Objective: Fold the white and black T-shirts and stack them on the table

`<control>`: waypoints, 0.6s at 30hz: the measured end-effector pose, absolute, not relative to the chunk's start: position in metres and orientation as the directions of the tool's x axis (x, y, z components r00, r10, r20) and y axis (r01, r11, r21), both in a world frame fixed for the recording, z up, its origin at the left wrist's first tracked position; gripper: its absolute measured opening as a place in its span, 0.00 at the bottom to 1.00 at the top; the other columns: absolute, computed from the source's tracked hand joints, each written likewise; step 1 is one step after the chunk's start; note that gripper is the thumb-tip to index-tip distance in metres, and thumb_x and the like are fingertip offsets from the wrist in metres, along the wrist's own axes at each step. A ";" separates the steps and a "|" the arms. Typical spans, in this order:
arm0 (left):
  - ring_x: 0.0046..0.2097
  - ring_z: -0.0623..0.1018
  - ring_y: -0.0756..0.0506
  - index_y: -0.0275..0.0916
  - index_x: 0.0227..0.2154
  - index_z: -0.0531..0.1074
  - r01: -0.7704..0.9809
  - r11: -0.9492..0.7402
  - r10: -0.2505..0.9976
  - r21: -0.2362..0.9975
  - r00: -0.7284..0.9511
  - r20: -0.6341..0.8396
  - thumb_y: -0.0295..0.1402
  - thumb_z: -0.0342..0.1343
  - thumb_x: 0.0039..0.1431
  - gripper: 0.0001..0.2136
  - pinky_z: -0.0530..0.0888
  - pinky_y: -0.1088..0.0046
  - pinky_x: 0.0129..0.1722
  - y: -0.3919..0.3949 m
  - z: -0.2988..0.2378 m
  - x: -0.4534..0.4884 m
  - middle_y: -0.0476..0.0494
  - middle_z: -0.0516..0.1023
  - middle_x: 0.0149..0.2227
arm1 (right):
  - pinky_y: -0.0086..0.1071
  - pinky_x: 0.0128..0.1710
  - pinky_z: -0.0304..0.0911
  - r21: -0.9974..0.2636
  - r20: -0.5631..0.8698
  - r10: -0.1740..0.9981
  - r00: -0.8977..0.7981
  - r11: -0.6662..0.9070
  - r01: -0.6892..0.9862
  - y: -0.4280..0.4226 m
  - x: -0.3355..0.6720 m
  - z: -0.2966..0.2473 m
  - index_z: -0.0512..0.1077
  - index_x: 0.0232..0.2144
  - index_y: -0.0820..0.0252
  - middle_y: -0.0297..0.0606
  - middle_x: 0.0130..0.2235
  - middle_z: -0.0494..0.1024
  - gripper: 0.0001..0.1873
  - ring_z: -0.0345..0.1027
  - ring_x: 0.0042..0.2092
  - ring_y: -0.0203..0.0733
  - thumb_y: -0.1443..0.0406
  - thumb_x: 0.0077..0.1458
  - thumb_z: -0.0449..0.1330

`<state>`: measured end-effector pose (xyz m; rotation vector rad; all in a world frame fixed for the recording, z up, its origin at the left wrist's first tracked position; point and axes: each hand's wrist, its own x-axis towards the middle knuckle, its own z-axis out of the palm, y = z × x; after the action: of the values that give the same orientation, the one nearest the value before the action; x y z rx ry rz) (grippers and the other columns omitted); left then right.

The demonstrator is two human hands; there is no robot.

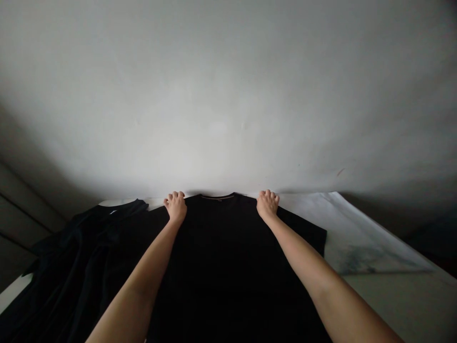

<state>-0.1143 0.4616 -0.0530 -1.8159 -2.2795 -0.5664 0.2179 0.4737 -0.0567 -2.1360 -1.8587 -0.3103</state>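
Note:
A black T-shirt (221, 257) lies spread out in front of me, its neckline at the far side by the wall. At its left shoulder edge, my left hand (175, 206) has curled fingers closed on the fabric. My right hand (267, 203) grips the opposite shoulder in the same way, with the fingers bent over the far edge. The right sleeve fans out past my right forearm. Both fingertips are partly hidden, and the lower part of the shirt runs out of view between my arms.
Another dark garment (78, 257) lies crumpled to the left, next to the T-shirt. A white sheet with a dark smudged print (321, 209) covers the surface on the right. A pale wall (221, 119) rises directly behind the surface's far edge.

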 end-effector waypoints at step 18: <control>0.67 0.57 0.34 0.38 0.65 0.58 0.979 -0.142 0.988 -0.144 0.150 0.046 0.43 0.41 0.66 0.27 0.56 0.52 0.63 0.391 -0.062 -0.230 0.36 0.56 0.68 | 0.44 0.60 0.50 -0.182 0.280 0.955 0.094 -0.044 0.982 0.425 0.246 -0.050 0.67 0.57 0.62 0.51 0.57 0.71 0.23 0.62 0.59 0.50 0.59 0.67 0.44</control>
<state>-0.2304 0.3914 -0.0618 -2.2719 -1.9602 0.0895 0.2461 0.4253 -0.0496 -2.0557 -1.9148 -0.1171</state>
